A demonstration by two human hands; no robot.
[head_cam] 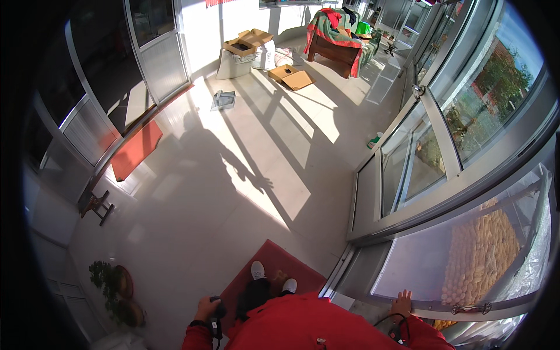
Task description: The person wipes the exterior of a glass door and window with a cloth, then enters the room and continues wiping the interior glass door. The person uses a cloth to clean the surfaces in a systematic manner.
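Note:
My left hand [203, 309] is closed around a small black object [217, 306], held low beside my red jacket [297, 326]. A cable hangs under that wrist. My right hand [402, 302] lies with extended fingers against the edge of a clear-panelled door [413, 267], left of its metal pull handle [471, 309]. Another dark cable loops at this wrist. Through the clear panel shows a stack of what look like corn cobs [479, 251]. My white shoes [258, 270] stand on a red doormat [267, 258].
A glazed door leaf [367, 197] stands to the right. Potted plants [124, 282], a small folding stool [98, 208] and a red mat [138, 151] line the left. Farther off are a metal dustpan [223, 100], open cardboard boxes [292, 78] and a draped wooden sofa [334, 57].

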